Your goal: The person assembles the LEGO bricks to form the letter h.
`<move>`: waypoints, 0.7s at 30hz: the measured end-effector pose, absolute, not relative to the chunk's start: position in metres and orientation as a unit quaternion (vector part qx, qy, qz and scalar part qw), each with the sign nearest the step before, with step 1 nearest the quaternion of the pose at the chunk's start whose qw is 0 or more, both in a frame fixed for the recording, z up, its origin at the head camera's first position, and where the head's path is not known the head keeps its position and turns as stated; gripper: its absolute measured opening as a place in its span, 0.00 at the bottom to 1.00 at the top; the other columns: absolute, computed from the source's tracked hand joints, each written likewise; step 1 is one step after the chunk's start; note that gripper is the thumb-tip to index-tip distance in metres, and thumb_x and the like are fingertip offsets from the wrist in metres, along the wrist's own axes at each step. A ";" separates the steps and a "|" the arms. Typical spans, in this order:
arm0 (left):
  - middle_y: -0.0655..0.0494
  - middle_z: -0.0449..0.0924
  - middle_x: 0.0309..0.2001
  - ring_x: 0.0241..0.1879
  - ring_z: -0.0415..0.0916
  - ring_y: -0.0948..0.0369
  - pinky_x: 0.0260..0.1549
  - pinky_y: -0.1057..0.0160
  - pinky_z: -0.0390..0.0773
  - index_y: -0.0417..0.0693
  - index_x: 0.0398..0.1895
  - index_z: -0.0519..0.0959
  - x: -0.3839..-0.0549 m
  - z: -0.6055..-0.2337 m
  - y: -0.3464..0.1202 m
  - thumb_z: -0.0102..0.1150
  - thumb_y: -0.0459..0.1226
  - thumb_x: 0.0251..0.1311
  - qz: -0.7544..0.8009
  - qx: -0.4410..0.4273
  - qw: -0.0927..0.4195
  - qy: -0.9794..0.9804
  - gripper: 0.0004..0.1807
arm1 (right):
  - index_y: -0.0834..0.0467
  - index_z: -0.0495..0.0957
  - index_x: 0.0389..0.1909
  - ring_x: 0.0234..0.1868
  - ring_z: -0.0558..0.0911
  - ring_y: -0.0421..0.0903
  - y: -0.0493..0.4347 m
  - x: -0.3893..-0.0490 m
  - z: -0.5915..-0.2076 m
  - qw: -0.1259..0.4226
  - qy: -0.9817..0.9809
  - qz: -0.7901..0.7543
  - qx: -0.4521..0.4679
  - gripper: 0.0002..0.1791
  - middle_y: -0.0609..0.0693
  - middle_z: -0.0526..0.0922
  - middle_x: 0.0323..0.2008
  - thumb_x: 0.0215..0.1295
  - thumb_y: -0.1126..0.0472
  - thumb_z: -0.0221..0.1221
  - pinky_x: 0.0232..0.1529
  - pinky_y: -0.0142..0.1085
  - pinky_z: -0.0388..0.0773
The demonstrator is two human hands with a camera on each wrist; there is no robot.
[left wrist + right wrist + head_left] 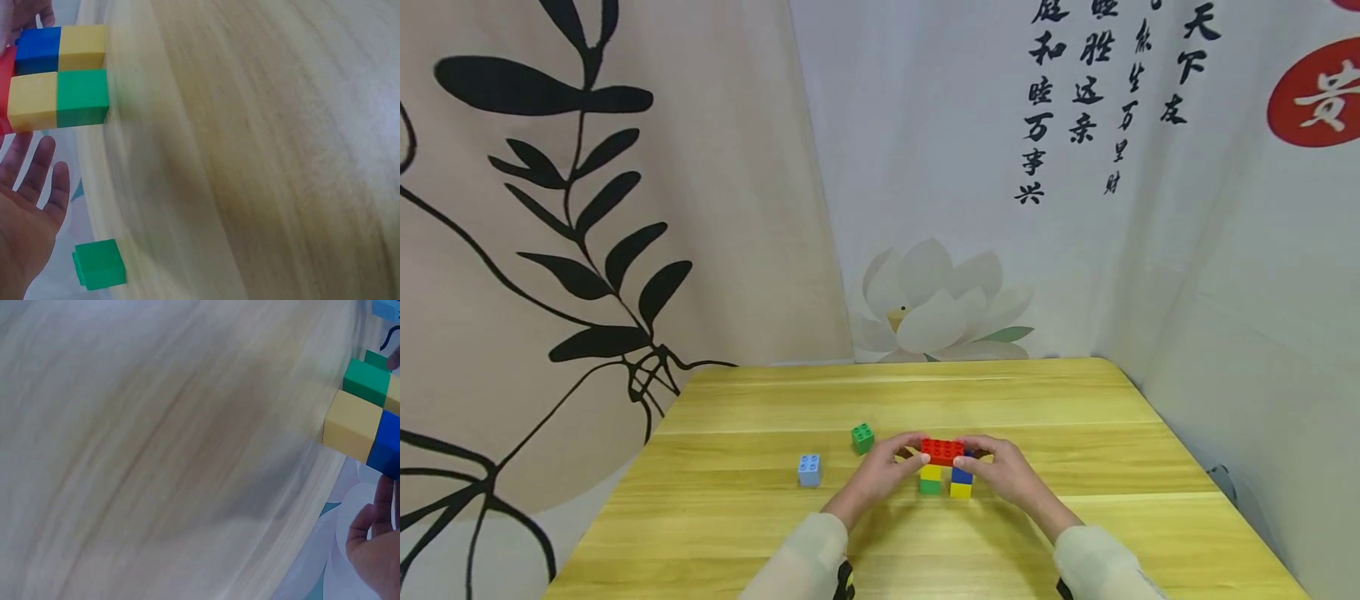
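A long red toy brick (942,452) lies across two short columns of bricks. The left column is a yellow brick (930,472) over a green brick (930,487); the right one is a dark blue brick (962,476) over a yellow brick (960,492). My left hand (880,471) pinches the red brick's left end between thumb and fingers. At its right end my right hand (1006,473) pinches the same brick, fingers behind, partly hiding the blue brick. In the left wrist view, several left fingers (40,169) spread beside the stack. Whether the red brick is pressed fully down I cannot tell.
A loose green brick (862,438) sits just left of my left hand. Farther left stands a light blue brick (809,471), studs up. Everything rests on a wooden table (737,525), with a printed curtain (760,208) behind its far edge.
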State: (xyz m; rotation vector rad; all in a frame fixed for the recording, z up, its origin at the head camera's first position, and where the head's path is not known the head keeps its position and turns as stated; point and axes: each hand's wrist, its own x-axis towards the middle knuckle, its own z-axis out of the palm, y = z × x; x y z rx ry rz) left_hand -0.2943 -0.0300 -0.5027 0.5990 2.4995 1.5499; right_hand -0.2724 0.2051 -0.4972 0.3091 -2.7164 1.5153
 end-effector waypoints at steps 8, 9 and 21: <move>0.58 0.79 0.51 0.50 0.73 0.56 0.45 0.54 0.77 0.51 0.64 0.76 -0.294 -0.503 -0.029 0.59 0.48 0.69 0.522 0.190 0.073 0.828 0.24 | 0.55 0.80 0.56 0.45 0.78 0.46 0.203 -0.272 -0.500 0.016 -0.862 0.501 0.078 0.21 0.44 0.83 0.41 0.64 0.51 0.67 0.44 0.42 0.76; 0.58 0.79 0.51 0.50 0.73 0.55 0.45 0.54 0.78 0.50 0.64 0.76 -0.294 -0.503 -0.029 0.59 0.48 0.68 0.525 0.191 0.072 0.826 0.23 | 0.55 0.80 0.55 0.45 0.78 0.46 0.203 -0.272 -0.500 0.017 -0.862 0.501 0.077 0.21 0.44 0.83 0.40 0.64 0.51 0.66 0.44 0.42 0.76; 0.59 0.79 0.50 0.49 0.74 0.56 0.44 0.55 0.78 0.49 0.63 0.77 -0.290 -0.503 -0.030 0.60 0.47 0.68 0.530 0.183 0.073 0.825 0.23 | 0.56 0.80 0.55 0.44 0.78 0.46 0.200 -0.269 -0.498 0.006 -0.857 0.509 0.076 0.20 0.46 0.83 0.41 0.66 0.52 0.65 0.46 0.45 0.76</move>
